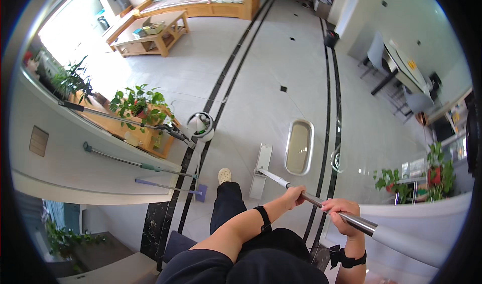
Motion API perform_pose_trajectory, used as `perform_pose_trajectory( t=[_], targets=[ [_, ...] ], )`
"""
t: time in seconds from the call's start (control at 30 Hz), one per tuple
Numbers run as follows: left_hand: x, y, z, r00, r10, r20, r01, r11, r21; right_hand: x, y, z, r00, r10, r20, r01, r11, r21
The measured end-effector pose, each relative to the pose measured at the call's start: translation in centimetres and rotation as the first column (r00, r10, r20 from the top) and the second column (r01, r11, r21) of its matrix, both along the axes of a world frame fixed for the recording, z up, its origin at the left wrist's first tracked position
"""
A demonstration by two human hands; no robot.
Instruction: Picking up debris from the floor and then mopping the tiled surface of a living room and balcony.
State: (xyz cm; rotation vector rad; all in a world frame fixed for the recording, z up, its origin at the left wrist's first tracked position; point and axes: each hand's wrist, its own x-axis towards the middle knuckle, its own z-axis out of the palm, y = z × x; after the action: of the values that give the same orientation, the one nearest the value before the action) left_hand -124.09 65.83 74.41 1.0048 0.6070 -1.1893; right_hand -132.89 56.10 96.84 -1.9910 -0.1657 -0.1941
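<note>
A flat mop's long metal handle [354, 220] runs from the lower right towards the floor ahead of me. My left hand [295, 197] is closed around its lower part, close to the white joint section. Further up the shaft, my right hand [342, 213] grips it too. The white rectangular mop head [261, 171] lies on the grey tiles, its underside hidden. Just to its right stands an oblong tub [299, 147] holding murky liquid. My foot in a cream clog [224, 175] is left of the mop head.
Left of me are a white bucket [200, 126] with items inside, a purple squeegee-like tool [202, 193], a green-jointed pole [150, 167] and a potted plant [139, 107]. A wooden coffee table [165, 39] stands further off. At right are chairs [376, 54], a table and plants [435, 171].
</note>
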Motion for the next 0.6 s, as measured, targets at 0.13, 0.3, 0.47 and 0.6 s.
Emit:
perform_pose_trajectory(
  t=[0.13,0.3,0.47,0.6],
  targets=[
    [9.5,4.1,1.3,0.998,-0.065,0.02,0.067,0.981,-0.184,8.6,2.8,0.3,0.992,-0.083,0.09,0.059,0.968,0.243],
    [24.5,11.6,3.6,0.932,-0.149,0.331,0.205,0.968,-0.142,23.3,7.2,0.2,0.856,-0.388,0.341,0.146,0.816,0.56],
    [38.9,23.1,3.2,0.782,-0.073,0.619,-0.047,0.983,0.175,36.5,10.6,4.2,0.774,-0.419,0.475,0.155,0.852,0.499],
    [44.1,30.9,2.8,0.737,0.062,0.674,-0.257,0.947,0.194,44.1,11.7,6.7,0.744,-0.391,0.542,0.158,0.891,0.425]
  ],
)
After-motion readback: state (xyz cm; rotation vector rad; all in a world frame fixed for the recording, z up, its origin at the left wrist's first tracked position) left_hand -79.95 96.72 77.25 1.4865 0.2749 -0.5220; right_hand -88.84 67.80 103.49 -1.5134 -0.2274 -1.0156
